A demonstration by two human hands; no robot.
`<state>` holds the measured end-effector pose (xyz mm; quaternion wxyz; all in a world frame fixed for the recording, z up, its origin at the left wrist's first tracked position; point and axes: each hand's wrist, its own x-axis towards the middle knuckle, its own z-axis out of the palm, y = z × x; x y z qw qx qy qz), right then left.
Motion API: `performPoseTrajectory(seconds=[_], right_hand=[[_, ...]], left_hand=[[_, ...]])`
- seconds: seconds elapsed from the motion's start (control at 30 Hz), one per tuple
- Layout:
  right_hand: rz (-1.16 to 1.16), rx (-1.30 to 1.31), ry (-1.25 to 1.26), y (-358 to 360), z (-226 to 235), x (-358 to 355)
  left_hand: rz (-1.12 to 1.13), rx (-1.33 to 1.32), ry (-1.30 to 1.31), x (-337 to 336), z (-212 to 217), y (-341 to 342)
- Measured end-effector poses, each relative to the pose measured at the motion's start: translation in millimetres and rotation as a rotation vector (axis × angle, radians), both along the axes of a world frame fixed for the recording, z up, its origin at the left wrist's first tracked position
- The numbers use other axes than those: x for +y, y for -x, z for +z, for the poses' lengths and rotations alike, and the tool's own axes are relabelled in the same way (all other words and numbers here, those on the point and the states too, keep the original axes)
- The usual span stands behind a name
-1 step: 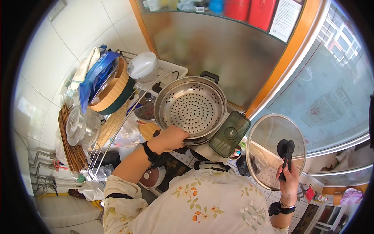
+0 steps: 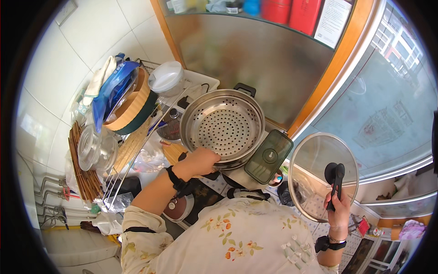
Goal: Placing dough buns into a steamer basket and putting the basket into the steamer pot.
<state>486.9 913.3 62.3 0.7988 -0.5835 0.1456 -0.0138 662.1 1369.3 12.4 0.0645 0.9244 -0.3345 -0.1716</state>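
A stainless steel steamer pot (image 2: pixel 187 116) stands on the worktop with a perforated steamer tray (image 2: pixel 226 125) in it; no food shows on the tray. My left hand (image 2: pixel 203 161) is closed at the near rim of the steamer tray, its fingertips partly hidden. A black handle (image 2: pixel 245 88) sticks out from the pot's far side. Off to the right, my right hand (image 2: pixel 337 209) grips the upright black handle of a round glass lid (image 2: pixel 310 157) with a metal rim. The lid is tilted and held apart from the pot.
Against the pot's right side lies a dark green lidded container (image 2: pixel 269 156). On the left, a wire rack (image 2: pixel 137 157) carries bowls, clear containers and a blue bag (image 2: pixel 118 86). A glass-fronted cabinet (image 2: pixel 246 59) rises behind, and a glass window or door (image 2: pixel 365 109) curves along the right.
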Motion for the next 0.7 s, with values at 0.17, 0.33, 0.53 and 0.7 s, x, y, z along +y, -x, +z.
performPoseTrajectory(seconds=[0.17, 0.33, 0.53, 0.7], right_hand=[[0.0, 0.002, -0.014, -2, -5, -15], [-0.02, 0.025, 0.017, 1, -7, -29], [-0.058, 0.021, 0.029, 8, -12, -33], [-0.075, 0.029, 0.019, 19, -15, -38]], left_hand=[[0.018, -0.114, 0.033, 5, -14, 9], [0.149, 0.085, 0.149, -7, 18, 2], [0.421, -0.444, -0.019, 30, -1, -53], [0.444, -0.393, -0.121, 35, -2, -84]])
